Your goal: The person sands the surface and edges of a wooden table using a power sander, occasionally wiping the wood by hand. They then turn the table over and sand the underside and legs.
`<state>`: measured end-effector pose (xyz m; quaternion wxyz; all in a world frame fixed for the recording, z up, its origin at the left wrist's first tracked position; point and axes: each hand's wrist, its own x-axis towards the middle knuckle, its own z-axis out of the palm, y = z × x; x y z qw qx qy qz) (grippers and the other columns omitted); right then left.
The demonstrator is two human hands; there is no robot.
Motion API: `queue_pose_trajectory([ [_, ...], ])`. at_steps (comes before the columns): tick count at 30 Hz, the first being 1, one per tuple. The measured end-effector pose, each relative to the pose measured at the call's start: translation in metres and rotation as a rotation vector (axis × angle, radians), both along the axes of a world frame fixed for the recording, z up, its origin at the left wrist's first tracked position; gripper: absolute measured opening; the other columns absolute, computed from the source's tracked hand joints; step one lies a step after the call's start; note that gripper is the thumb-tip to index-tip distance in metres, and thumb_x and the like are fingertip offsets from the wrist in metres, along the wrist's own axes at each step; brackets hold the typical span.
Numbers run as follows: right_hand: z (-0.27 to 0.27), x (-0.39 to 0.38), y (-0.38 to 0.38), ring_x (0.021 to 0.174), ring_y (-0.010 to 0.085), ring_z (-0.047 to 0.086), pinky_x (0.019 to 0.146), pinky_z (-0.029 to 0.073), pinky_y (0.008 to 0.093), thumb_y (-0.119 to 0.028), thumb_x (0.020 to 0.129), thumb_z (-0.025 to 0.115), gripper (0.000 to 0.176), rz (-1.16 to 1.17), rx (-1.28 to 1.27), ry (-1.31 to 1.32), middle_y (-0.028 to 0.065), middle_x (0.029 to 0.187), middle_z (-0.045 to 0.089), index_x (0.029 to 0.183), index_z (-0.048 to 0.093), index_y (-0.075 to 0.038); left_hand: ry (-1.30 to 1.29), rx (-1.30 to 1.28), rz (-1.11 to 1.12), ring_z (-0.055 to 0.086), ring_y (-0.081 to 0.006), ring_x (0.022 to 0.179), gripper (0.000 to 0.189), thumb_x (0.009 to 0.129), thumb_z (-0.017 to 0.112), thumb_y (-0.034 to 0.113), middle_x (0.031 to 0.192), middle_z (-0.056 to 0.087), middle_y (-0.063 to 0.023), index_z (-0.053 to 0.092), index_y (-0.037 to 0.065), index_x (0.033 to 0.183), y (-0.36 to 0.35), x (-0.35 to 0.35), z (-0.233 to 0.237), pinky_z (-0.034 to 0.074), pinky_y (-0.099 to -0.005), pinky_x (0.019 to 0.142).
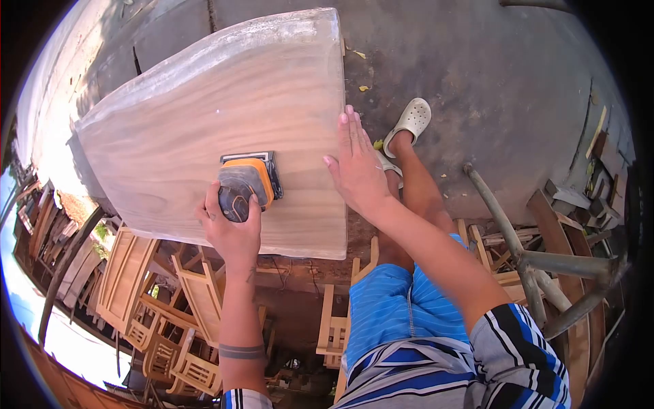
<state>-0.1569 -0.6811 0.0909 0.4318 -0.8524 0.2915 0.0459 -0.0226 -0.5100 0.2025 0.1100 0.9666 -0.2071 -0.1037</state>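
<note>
My left hand (233, 230) is closed around the rounded black top of an orange and black power sander (246, 183). The sander's flat pad sits on a wide wooden panel (170, 129), whose pale, dusty surface shows flowing grain and a whitish far edge. At the panel's right edge my right hand (360, 167) is held out flat, fingers straight and close together, thumb apart. Nothing shows in that hand, and its fingertips are right at the edge.
Below the panel at left stand several unfinished wooden chairs (197, 368). A metal pipe frame (501, 211) rises at right, near stacked planks (579, 293). My legs and pale clogs (412, 119) are right of the panel, on a grey floor (477, 82) with scattered leaves.
</note>
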Motion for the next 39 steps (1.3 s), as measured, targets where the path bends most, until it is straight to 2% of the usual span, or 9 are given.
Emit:
queue_pose_trajectory([
  [8,0.013,-0.017,0.023,0.151,0.0447,0.018,0.123,0.024,0.05,-0.023,0.096,0.063,0.086,0.038,0.032,0.041,0.0308,0.163,0.011,0.156,0.01,0.01,0.052,0.006,0.125,0.058,-0.039,0.106,0.075,0.072,0.084,0.014,0.118,0.052,-0.0201,0.049,0.015,0.138,0.036,-0.019,0.004,0.052,-0.0477,0.089],
  [12,0.008,-0.018,0.022,0.15,0.0479,0.02,0.122,0.023,0.0484,-0.019,0.095,0.064,0.09,0.04,0.001,-0.022,0.0346,0.161,0.014,0.157,0.005,0.008,0.036,0.012,0.071,0.058,-0.0403,0.108,0.077,0.07,0.085,0.013,0.119,0.052,-0.022,0.049,0.016,0.138,0.051,-0.026,0.003,0.053,-0.0484,0.087],
  [15,0.005,0.007,0.002,0.15,0.0479,0.021,0.122,0.024,0.048,-0.022,0.095,0.066,0.091,-0.027,-0.091,-0.112,0.0342,0.161,0.015,0.156,0.007,0.009,0.003,-0.009,0.002,0.059,-0.0399,0.107,0.077,0.07,0.085,0.012,0.117,0.053,-0.0214,0.049,0.015,0.138,0.053,-0.017,0.002,0.053,-0.048,0.087],
  [21,0.01,-0.007,-0.002,0.149,0.048,0.022,0.122,0.026,0.05,-0.03,0.095,0.065,0.091,0.101,-0.186,0.038,0.0349,0.16,0.016,0.154,0.01,0.012,-0.002,-0.005,0.122,0.059,-0.0401,0.108,0.073,0.074,0.082,0.012,0.117,0.054,-0.0197,0.049,0.018,0.138,0.052,-0.003,0.001,0.053,-0.0484,0.088],
  [27,0.021,-0.027,0.016,0.15,0.0467,0.02,0.122,0.024,0.0526,-0.032,0.094,0.067,0.091,0.131,-0.111,0.138,0.0336,0.161,0.016,0.155,0.014,0.011,0.02,-0.006,0.147,0.059,-0.0401,0.109,0.072,0.076,0.082,0.014,0.12,0.051,-0.0196,0.048,0.019,0.14,0.056,0.006,0.001,0.053,-0.0487,0.089],
  [31,0.013,0.009,-0.002,0.152,0.0459,0.014,0.123,0.017,0.0544,-0.041,0.093,0.065,0.092,0.131,-0.325,0.097,0.0314,0.163,0.012,0.155,0.019,0.009,0.028,-0.01,0.168,0.059,-0.0398,0.111,0.073,0.075,0.082,0.015,0.121,0.051,-0.0201,0.049,0.019,0.14,0.058,0.01,0.0,0.053,-0.0474,0.089],
  [34,0.014,0.073,-0.027,0.153,0.0445,0.011,0.123,0.013,0.0563,-0.045,0.095,0.061,0.089,0.157,-0.454,0.09,0.0281,0.165,0.01,0.156,0.022,0.006,0.02,-0.051,0.136,0.06,-0.0388,0.11,0.072,0.074,0.083,0.015,0.122,0.051,-0.0205,0.05,0.019,0.139,0.05,0.026,-0.001,0.054,-0.0469,0.088],
  [37,0.003,0.123,-0.045,0.154,0.0411,0.013,0.122,0.013,0.0577,-0.043,0.095,0.061,0.084,0.2,-0.501,-0.006,0.0239,0.166,0.013,0.156,0.025,0.004,-0.003,-0.038,0.122,0.061,-0.0395,0.109,0.071,0.073,0.083,0.016,0.12,0.054,-0.0208,0.052,0.02,0.137,0.024,0.043,-0.003,0.054,-0.0474,0.087],
  [39,-0.01,0.14,-0.052,0.154,0.0384,0.014,0.123,0.013,0.0563,-0.042,0.096,0.059,0.081,0.315,-0.56,-0.083,0.0207,0.166,0.015,0.156,0.026,0.002,-0.017,-0.048,0.099,0.061,-0.0401,0.108,0.07,0.072,0.083,0.017,0.119,0.055,-0.021,0.053,0.021,0.136,0.004,0.059,-0.005,0.054,-0.0478,0.085],
])
